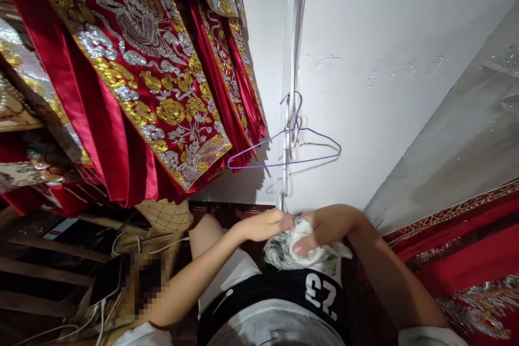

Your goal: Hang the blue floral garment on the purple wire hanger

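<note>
Left hand (265, 225): fingers curled on crumpled cloth (279, 251), tips hidden.
Right hand (324, 227): closed on cloth, some fingers hidden.
Red garment (170, 111), far left: top cut off.

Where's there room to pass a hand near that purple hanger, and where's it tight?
Bare wall shows between the purple hanger and the grey plastic sheet, above the right hand; a hand could likely pass there. It's crowded at the hanger's left end, beside the red embroidered garment, and lower left, where a phone and white cables clutter the wooden slats.
</note>
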### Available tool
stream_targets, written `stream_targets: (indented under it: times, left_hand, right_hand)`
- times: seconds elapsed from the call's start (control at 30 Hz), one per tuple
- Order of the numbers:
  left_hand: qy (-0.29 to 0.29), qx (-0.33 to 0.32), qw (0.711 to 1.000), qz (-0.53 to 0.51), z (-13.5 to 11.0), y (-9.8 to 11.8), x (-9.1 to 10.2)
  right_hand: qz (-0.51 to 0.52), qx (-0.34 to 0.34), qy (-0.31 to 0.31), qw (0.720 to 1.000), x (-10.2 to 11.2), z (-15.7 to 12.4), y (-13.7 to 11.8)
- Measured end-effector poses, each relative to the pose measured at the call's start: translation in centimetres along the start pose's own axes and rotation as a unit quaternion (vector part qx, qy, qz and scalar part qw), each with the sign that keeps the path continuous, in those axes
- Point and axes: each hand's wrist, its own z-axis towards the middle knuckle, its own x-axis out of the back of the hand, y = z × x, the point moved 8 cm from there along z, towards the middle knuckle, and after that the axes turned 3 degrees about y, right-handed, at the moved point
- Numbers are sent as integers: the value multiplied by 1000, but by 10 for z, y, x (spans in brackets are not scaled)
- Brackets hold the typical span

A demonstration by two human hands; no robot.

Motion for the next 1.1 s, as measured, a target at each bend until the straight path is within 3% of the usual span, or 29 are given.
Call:
stream_targets:
  times: [0.03,0.07,0.1,0.17,0.23,0.3,0.4,0.47,0.57,0.7,0.8,0.9,0.97,1.03,1.1]
  left_hand:
    - [-18,25,999,21,-6,-8,1]
    - [-20,49,997,49,-14,-16,7]
    - [-7,71,994,84,-22,-22,17]
    - [37,108,979,167,-39,-30,44]
    - [47,152,955,250,-54,-32,66]
    - [31,217,917,334,-67,-33,80]
    - [-27,311,841,443,-82,-30,92]
    - [-32,337,816,468,-85,-24,100]
    - [49,302,840,448,-78,-12,119]
    - [201,159,873,415,-60,10,141]
    - [266,81,889,364,-39,24,146]
    - [256,45,914,310,-9,29,147]
    - [233,34,921,312,8,26,150]
    - [217,31,918,330,17,20,156]
    - [209,34,914,345,17,13,163]
  right_hand:
    - [-42,-25,-95,994,-7,-7,-5]
    - [-75,-31,-123,989,-2,-12,-11]
    - [-97,-24,-93,991,12,-13,-16]
    - [-105,36,78,991,57,-8,-29]
    - [-94,104,248,959,95,1,-30]
    - [-92,154,356,917,114,16,-21]
    - [-112,164,397,896,117,49,2]
    - [-118,148,390,901,114,62,17]
    - [-120,139,404,896,116,46,27]
    - [-134,124,427,886,127,1,27]
    - [-141,113,416,891,125,-15,23]
    - [-138,126,378,907,107,-13,21]
    - [-134,136,390,901,97,-15,22]
    - [-123,144,458,869,97,-29,24]
    - [-100,150,552,814,106,-53,24]
